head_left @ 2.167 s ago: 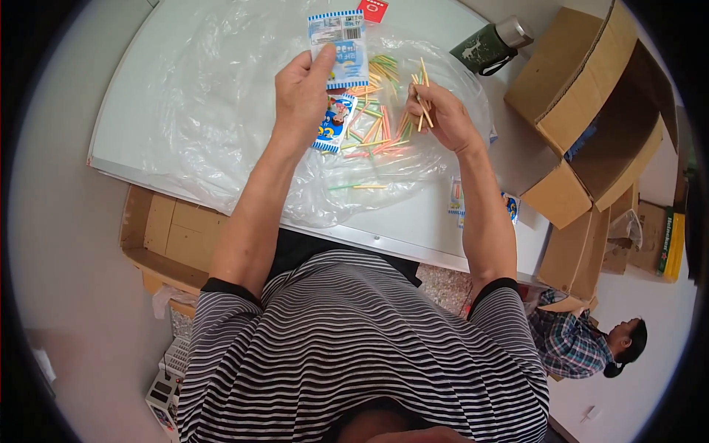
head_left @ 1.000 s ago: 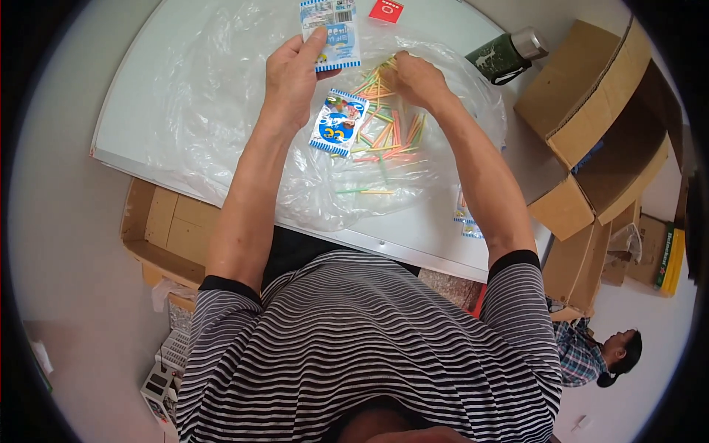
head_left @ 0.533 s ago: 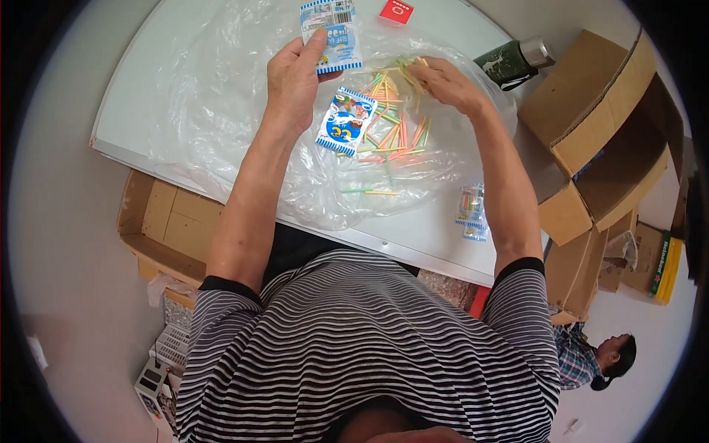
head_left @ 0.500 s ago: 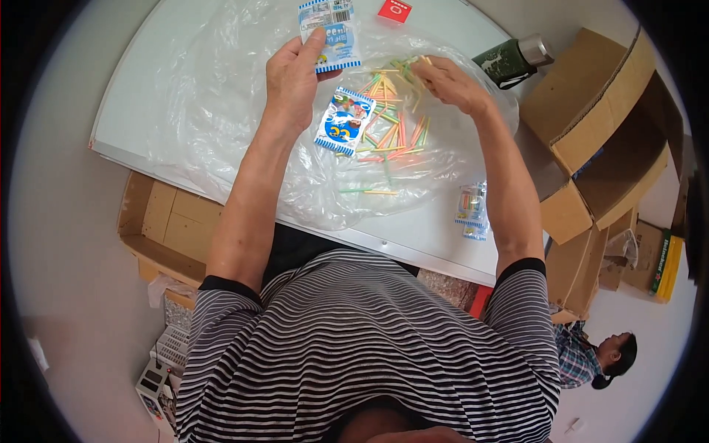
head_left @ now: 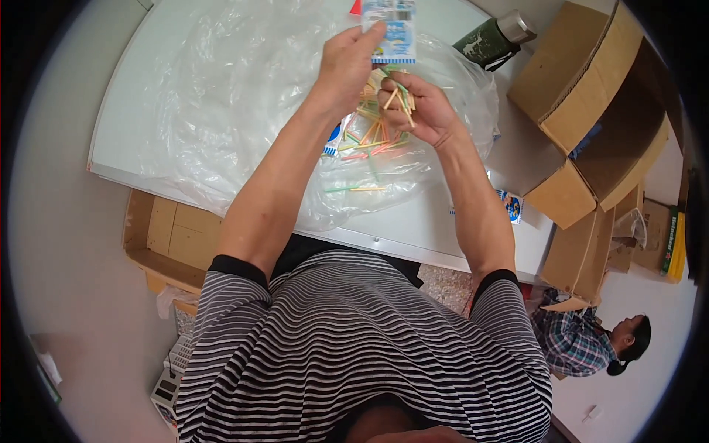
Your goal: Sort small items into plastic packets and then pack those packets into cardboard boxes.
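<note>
My left hand (head_left: 350,65) grips a small blue and white packet (head_left: 391,37) at the far side of the table, thumb on its face. Close by on the right, my right hand (head_left: 425,107) is curled palm up round several thin pastel candy sticks (head_left: 401,103). Beneath both hands, a loose heap of such sticks (head_left: 373,136) in pink, yellow and green lies on a clear plastic sheet (head_left: 244,111). A second packet (head_left: 332,139) is mostly hidden behind my left forearm. More packets (head_left: 511,207) lie beside my right forearm.
A dark green flask (head_left: 491,40) lies at the table's far right. Open cardboard boxes (head_left: 576,96) stand along the right side, and another box (head_left: 173,229) is below the left edge of the table (head_left: 122,140). A person in a plaid shirt (head_left: 572,340) is at the lower right.
My left hand has moved right and away with the packet. My right hand has come left, off the heap, turned palm up with sticks in it. The view has shifted slightly.
</note>
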